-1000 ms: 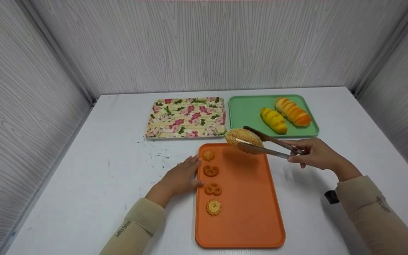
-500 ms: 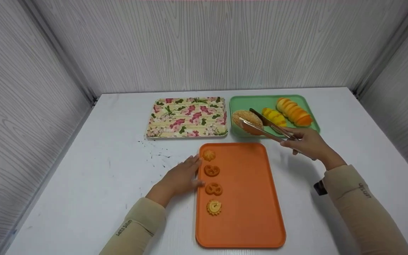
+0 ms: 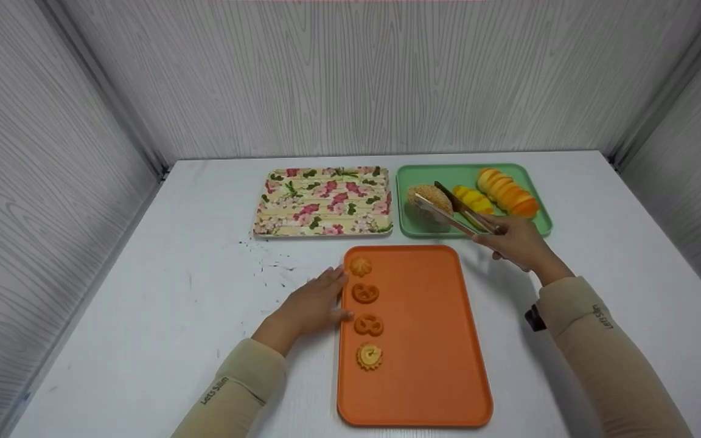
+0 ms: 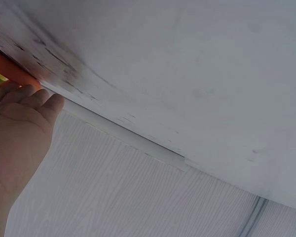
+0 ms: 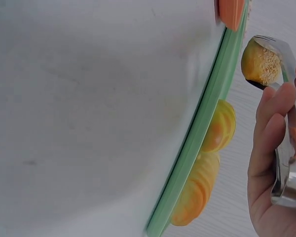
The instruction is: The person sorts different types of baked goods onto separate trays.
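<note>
My right hand (image 3: 518, 242) grips a pair of metal tongs (image 3: 467, 226) near the handle end. Between the tong tips is a sesame-topped bun (image 3: 428, 198), over the left part of the green tray (image 3: 411, 173). In the right wrist view the bun (image 5: 260, 63) shows above the tray's rim, apart from it. My left hand (image 3: 309, 305) lies against the left edge of the orange tray (image 3: 414, 377), fingers straight and thumb on the rim. The left wrist view shows that hand (image 4: 22, 123) with extended fingers at the tray's edge.
A yellow bread (image 3: 472, 199) and a longer ridged loaf (image 3: 509, 191) lie on the green tray's right side. Several small biscuits (image 3: 367, 325) line the orange tray's left side. A floral tray (image 3: 326, 204) stands left of the green one. Panels (image 3: 350, 79) wall the table's back and sides.
My right hand has carried the bun in the tongs away from me, from over the orange tray's far end to over the green tray. The left hand has stayed in place.
</note>
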`<action>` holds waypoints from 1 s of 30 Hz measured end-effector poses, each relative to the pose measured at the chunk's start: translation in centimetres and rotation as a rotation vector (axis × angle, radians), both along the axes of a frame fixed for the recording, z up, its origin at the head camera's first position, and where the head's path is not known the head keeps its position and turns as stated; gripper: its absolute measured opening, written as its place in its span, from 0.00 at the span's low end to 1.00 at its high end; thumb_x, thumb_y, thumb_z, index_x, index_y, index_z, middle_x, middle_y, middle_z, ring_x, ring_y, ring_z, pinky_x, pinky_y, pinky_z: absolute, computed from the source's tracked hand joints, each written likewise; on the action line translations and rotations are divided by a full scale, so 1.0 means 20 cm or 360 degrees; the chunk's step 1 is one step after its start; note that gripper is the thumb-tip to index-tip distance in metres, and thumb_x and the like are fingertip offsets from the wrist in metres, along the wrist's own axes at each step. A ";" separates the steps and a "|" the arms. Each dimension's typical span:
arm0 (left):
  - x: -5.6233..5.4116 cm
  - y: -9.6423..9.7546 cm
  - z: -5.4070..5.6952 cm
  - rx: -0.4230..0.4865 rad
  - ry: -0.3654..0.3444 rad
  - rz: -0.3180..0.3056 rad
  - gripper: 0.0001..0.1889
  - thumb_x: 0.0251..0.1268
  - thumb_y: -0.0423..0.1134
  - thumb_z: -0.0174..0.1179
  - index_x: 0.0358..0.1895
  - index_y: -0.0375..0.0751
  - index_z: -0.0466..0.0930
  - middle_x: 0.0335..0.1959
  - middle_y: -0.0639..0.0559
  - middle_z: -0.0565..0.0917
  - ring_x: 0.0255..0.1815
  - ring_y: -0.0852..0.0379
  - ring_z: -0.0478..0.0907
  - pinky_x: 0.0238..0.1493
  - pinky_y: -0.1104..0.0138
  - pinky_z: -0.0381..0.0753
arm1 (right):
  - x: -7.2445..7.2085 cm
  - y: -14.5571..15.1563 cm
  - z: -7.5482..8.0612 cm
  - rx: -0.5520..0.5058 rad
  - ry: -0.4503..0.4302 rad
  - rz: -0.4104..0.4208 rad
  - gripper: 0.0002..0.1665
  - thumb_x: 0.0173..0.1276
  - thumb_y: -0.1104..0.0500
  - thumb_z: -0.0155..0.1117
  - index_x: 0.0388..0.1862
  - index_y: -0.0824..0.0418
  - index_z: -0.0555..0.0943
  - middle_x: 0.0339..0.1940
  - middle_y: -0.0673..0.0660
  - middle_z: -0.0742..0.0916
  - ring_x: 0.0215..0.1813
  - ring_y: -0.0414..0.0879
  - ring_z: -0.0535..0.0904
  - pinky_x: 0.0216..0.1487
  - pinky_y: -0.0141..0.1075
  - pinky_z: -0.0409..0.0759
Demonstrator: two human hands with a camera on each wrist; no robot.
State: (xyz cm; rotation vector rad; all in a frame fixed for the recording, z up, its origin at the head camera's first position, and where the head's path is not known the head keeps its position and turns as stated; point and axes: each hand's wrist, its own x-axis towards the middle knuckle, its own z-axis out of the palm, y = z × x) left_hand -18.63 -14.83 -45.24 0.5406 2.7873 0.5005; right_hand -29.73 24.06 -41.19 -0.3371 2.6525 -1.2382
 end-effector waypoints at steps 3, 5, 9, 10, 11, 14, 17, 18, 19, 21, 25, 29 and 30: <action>0.00 0.00 0.00 -0.0002 0.0005 0.0000 0.44 0.64 0.61 0.54 0.76 0.43 0.48 0.77 0.51 0.46 0.76 0.51 0.42 0.71 0.53 0.50 | -0.01 -0.01 -0.01 0.0017 0.0000 -0.0008 0.38 0.65 0.43 0.63 0.71 0.52 0.67 0.38 0.68 0.84 0.30 0.60 0.81 0.30 0.44 0.79; 0.00 0.00 0.00 0.0000 0.0005 -0.0001 0.44 0.64 0.62 0.53 0.76 0.43 0.48 0.77 0.51 0.46 0.76 0.51 0.42 0.71 0.53 0.50 | -0.02 -0.02 -0.02 0.0014 -0.0002 -0.0011 0.37 0.66 0.44 0.63 0.71 0.52 0.67 0.41 0.67 0.83 0.30 0.60 0.81 0.29 0.44 0.79; 0.00 0.00 0.00 0.0012 0.0005 -0.0008 0.44 0.64 0.62 0.53 0.76 0.43 0.48 0.77 0.51 0.46 0.76 0.51 0.42 0.71 0.52 0.50 | -0.03 -0.03 -0.03 0.0025 0.0000 -0.0012 0.37 0.66 0.45 0.63 0.71 0.54 0.66 0.42 0.67 0.83 0.29 0.58 0.82 0.30 0.44 0.79; 0.00 0.00 0.01 0.0012 0.0004 -0.0011 0.44 0.64 0.62 0.53 0.76 0.43 0.48 0.77 0.52 0.46 0.76 0.51 0.42 0.71 0.52 0.50 | -0.03 -0.03 -0.03 0.0026 -0.0001 -0.0014 0.37 0.66 0.44 0.62 0.72 0.55 0.66 0.41 0.66 0.83 0.29 0.58 0.82 0.30 0.44 0.80; 0.01 0.00 0.01 0.0012 0.0005 -0.0012 0.44 0.65 0.61 0.53 0.76 0.43 0.48 0.77 0.51 0.46 0.76 0.51 0.42 0.71 0.53 0.50 | -0.03 -0.04 -0.03 0.0033 0.0001 -0.0014 0.38 0.67 0.44 0.62 0.72 0.55 0.66 0.39 0.67 0.84 0.29 0.57 0.82 0.30 0.43 0.80; 0.01 0.00 0.01 0.0007 0.0007 -0.0009 0.44 0.65 0.61 0.53 0.76 0.43 0.48 0.77 0.52 0.46 0.76 0.51 0.42 0.71 0.53 0.50 | -0.04 -0.04 -0.04 0.0041 -0.0008 -0.0013 0.39 0.67 0.44 0.62 0.72 0.56 0.64 0.35 0.67 0.83 0.30 0.57 0.82 0.32 0.43 0.80; 0.00 0.00 0.01 0.0001 0.0011 -0.0009 0.43 0.65 0.61 0.53 0.76 0.43 0.48 0.77 0.51 0.46 0.76 0.52 0.42 0.71 0.53 0.49 | -0.04 -0.04 -0.04 0.0049 -0.0024 -0.0020 0.40 0.67 0.44 0.61 0.73 0.57 0.63 0.35 0.66 0.83 0.30 0.56 0.82 0.32 0.43 0.80; 0.00 0.01 0.01 0.0000 0.0010 -0.0010 0.44 0.65 0.61 0.53 0.76 0.43 0.48 0.77 0.52 0.46 0.76 0.52 0.42 0.71 0.54 0.49 | -0.04 -0.04 -0.04 0.0050 -0.0031 -0.0025 0.40 0.67 0.43 0.61 0.73 0.57 0.63 0.35 0.66 0.83 0.30 0.55 0.82 0.33 0.43 0.80; 0.00 0.01 0.01 0.0000 0.0014 -0.0015 0.43 0.65 0.61 0.53 0.76 0.43 0.48 0.77 0.51 0.46 0.76 0.52 0.42 0.71 0.54 0.49 | -0.04 -0.04 -0.04 0.0056 -0.0033 -0.0027 0.40 0.67 0.43 0.61 0.73 0.57 0.63 0.35 0.66 0.83 0.30 0.55 0.82 0.32 0.43 0.80; 0.00 0.01 0.01 0.0000 0.0014 -0.0021 0.43 0.65 0.61 0.53 0.76 0.43 0.47 0.77 0.51 0.46 0.76 0.52 0.41 0.71 0.54 0.49 | -0.04 -0.04 -0.04 0.0060 -0.0038 -0.0032 0.40 0.67 0.43 0.61 0.73 0.57 0.63 0.36 0.66 0.83 0.30 0.55 0.82 0.33 0.43 0.80; 0.00 0.01 0.01 -0.0002 0.0006 -0.0018 0.43 0.65 0.60 0.53 0.76 0.42 0.47 0.77 0.51 0.46 0.76 0.51 0.41 0.71 0.54 0.49 | -0.04 -0.04 -0.04 0.0075 -0.0052 -0.0035 0.42 0.66 0.41 0.61 0.74 0.57 0.62 0.37 0.66 0.83 0.30 0.53 0.82 0.33 0.43 0.80; 0.00 0.01 0.01 -0.0004 -0.0004 -0.0004 0.44 0.65 0.61 0.53 0.76 0.42 0.47 0.77 0.52 0.46 0.76 0.52 0.41 0.71 0.54 0.49 | -0.04 -0.04 -0.05 0.0071 -0.0071 -0.0049 0.45 0.65 0.40 0.62 0.75 0.55 0.60 0.42 0.65 0.82 0.31 0.52 0.82 0.34 0.42 0.80; 0.00 0.01 0.01 -0.0004 -0.0003 -0.0003 0.44 0.65 0.61 0.53 0.76 0.42 0.47 0.77 0.52 0.46 0.76 0.52 0.41 0.71 0.54 0.49 | -0.05 -0.03 -0.06 0.0065 -0.0068 -0.0053 0.45 0.64 0.40 0.63 0.75 0.54 0.60 0.43 0.65 0.82 0.31 0.52 0.82 0.34 0.42 0.80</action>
